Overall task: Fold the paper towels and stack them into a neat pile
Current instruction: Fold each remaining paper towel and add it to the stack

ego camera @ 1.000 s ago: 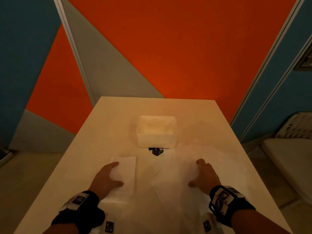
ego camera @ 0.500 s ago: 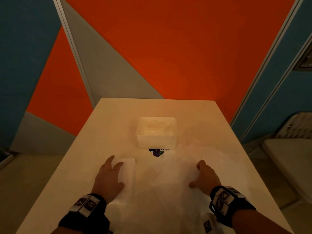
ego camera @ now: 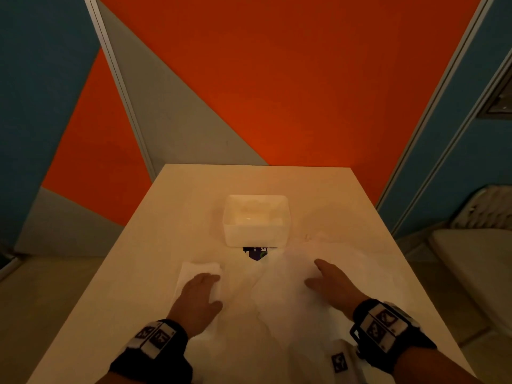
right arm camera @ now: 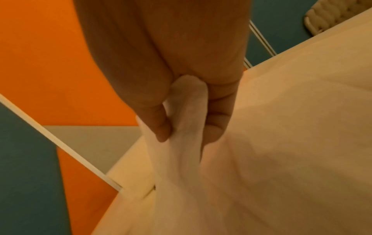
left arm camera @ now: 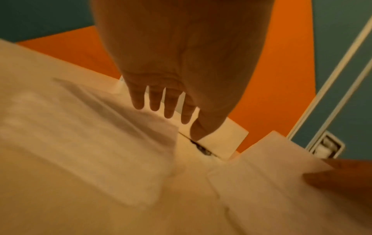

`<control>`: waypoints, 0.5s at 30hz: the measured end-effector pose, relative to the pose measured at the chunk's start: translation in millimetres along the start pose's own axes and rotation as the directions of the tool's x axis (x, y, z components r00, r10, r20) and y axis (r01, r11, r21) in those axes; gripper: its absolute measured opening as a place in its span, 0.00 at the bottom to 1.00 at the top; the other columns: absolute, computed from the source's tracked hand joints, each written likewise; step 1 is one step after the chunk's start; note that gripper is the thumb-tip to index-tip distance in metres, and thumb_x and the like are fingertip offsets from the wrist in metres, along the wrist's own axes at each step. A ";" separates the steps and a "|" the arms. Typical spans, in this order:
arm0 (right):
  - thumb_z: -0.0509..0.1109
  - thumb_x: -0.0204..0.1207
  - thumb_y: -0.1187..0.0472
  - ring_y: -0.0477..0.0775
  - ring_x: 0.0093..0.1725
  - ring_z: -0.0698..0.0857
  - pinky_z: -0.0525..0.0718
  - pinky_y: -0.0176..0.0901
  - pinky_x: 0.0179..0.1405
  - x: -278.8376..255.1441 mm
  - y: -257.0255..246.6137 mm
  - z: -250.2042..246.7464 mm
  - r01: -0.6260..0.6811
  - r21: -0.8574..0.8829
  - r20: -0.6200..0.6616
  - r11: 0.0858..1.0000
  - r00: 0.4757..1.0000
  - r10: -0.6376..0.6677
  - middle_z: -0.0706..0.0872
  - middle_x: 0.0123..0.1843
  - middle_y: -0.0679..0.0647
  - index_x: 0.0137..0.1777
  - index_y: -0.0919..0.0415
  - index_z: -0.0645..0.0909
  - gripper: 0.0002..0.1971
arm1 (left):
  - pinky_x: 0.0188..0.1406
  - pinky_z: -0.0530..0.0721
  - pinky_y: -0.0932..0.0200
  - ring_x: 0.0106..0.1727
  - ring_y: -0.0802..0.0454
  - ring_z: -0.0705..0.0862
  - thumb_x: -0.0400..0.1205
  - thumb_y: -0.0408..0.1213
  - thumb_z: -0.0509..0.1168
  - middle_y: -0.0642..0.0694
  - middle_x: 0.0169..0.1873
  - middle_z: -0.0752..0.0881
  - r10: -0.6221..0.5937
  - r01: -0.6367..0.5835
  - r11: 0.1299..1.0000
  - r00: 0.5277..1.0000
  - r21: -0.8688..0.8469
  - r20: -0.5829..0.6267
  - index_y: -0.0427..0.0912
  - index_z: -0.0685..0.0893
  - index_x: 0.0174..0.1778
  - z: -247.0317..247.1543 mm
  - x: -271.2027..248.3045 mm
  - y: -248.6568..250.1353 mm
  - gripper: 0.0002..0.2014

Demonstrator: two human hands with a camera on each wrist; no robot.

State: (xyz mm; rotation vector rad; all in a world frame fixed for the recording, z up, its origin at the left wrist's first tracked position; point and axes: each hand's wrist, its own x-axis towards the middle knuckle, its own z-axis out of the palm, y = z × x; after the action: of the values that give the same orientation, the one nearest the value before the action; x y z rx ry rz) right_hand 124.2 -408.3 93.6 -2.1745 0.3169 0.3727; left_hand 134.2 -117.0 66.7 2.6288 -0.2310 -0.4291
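A folded white paper towel (ego camera: 194, 268) lies on the table, left of centre. My left hand (ego camera: 203, 286) rests flat on it with straight fingers (left arm camera: 155, 101); the same folded towel (left arm camera: 80, 143) shows blurred under the palm in the left wrist view. To the right lies a loose, crumpled heap of unfolded paper towels (ego camera: 279, 295). My right hand (ego camera: 322, 275) sits on that heap. In the right wrist view my right hand (right arm camera: 185, 132) pinches a raised ridge of paper towel (right arm camera: 181, 159) between thumb and finger.
A white plastic tub (ego camera: 256, 220) stands at the table's middle, just beyond both hands, with a dark printed item (ego camera: 256, 253) sticking out under its near side. The white table (ego camera: 194, 195) ends at an orange wall. A pale seat (ego camera: 476, 267) stands to the right.
My left hand has slid to the right across the folded towel and now covers its near right part. The right hand has hardly moved on the loose towels.
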 end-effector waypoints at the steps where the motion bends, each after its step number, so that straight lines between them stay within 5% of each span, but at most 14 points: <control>1: 0.65 0.83 0.61 0.60 0.70 0.78 0.79 0.53 0.68 -2.4 -6.6 -2.4 0.045 0.058 -0.004 0.997 0.999 -0.044 0.72 0.77 0.57 0.79 0.62 0.65 0.26 | 0.73 0.64 0.62 0.77 0.51 0.65 0.83 0.44 0.64 0.50 0.76 0.66 -0.009 0.006 0.991 1.000 -0.131 -0.020 0.49 0.66 0.78 -3.4 0.5 7.4 0.26; 4: 0.64 0.83 0.65 0.50 0.47 0.88 0.88 0.40 0.43 -15.9 -35.1 -12.3 0.192 0.181 -0.040 0.965 0.981 -0.187 0.87 0.57 0.54 0.66 0.59 0.79 0.13 | 0.63 0.69 0.63 0.69 0.53 0.74 0.81 0.44 0.67 0.52 0.67 0.76 -0.084 0.095 0.826 0.995 -0.556 0.044 0.54 0.76 0.66 -16.7 1.2 34.8 0.17; 7: 0.62 0.84 0.64 0.51 0.47 0.88 0.86 0.42 0.48 -32.3 -68.1 -22.9 0.307 0.283 -0.061 0.909 0.951 -0.302 0.89 0.53 0.55 0.58 0.58 0.83 0.10 | 0.64 0.70 0.60 0.65 0.55 0.75 0.81 0.55 0.63 0.53 0.65 0.79 -0.048 0.165 0.730 0.980 -0.664 0.191 0.52 0.78 0.65 -31.9 1.5 57.6 0.19; 11: 0.60 0.84 0.59 0.50 0.48 0.90 0.87 0.41 0.48 -50.0 -96.5 -32.8 0.403 0.414 -0.116 0.816 0.912 -0.392 0.91 0.50 0.52 0.53 0.55 0.86 0.11 | 0.67 0.73 0.56 0.64 0.55 0.79 0.70 0.74 0.57 0.54 0.60 0.85 -0.005 0.266 0.687 0.932 -0.676 0.361 0.51 0.82 0.63 -45.0 6.6 72.4 0.36; 15: 0.61 0.82 0.58 0.47 0.48 0.90 0.88 0.37 0.47 -57.2 -104.4 -38.3 0.415 0.603 -0.150 0.681 0.898 -0.415 0.92 0.49 0.48 0.53 0.56 0.86 0.12 | 0.62 0.77 0.54 0.62 0.48 0.83 0.72 0.65 0.53 0.46 0.59 0.87 0.131 0.295 0.413 0.917 -0.862 0.376 0.45 0.82 0.65 -54.0 4.7 86.0 0.35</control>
State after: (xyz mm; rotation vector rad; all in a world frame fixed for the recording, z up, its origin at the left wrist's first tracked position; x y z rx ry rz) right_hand 114.4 -373.6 213.3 -1.5147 -0.0695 -0.0098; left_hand 149.3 -171.2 151.4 1.4135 0.0400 -0.8370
